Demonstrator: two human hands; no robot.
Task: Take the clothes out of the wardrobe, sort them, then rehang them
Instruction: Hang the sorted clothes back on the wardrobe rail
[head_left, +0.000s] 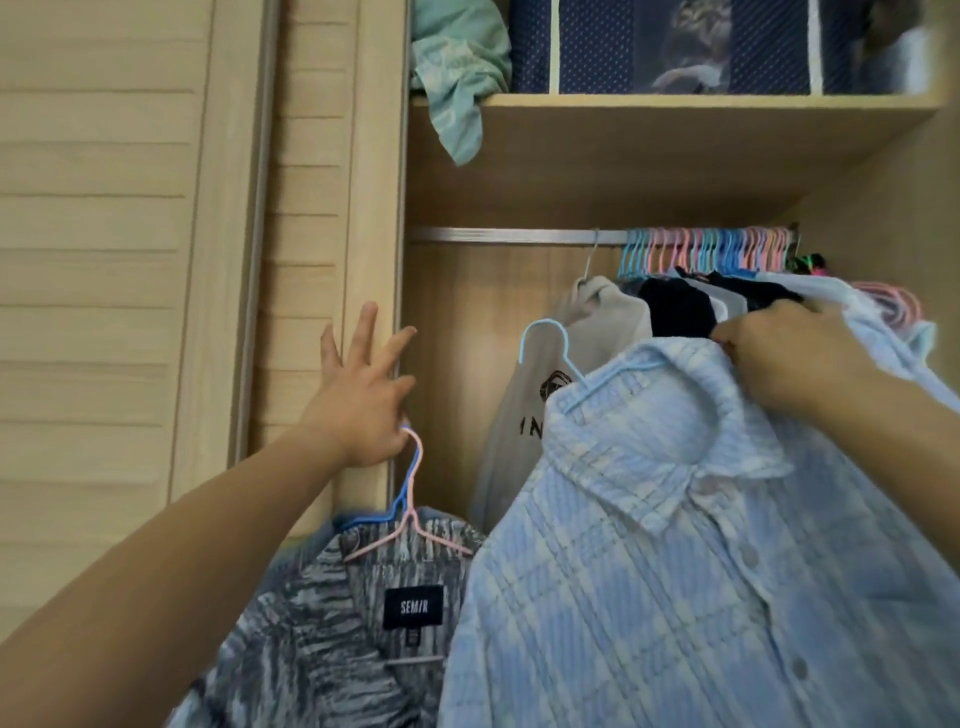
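Note:
My left hand (358, 395) is raised by the wardrobe's left post with four fingers spread. The hooks of a blue and a pink hanger (410, 493) hang from under its thumb side, carrying a grey-blue streaked shirt (311, 639) with a dark label. My right hand (784, 358) grips the shoulder of a pale blue checked shirt (675, 571) on a light blue hanger (550, 348), whose hook is free of the rail. A beige hoodie (524, 415) hangs on the rail (509, 235), with dark and white clothes (680, 306) bunched to the right.
Many pink and blue hanger hooks (711, 249) crowd the rail's right end. The shelf (675, 101) above holds a crumpled mint cloth (457, 78) and a navy storage box (675, 47). A slatted sliding door (104, 260) stands at the left.

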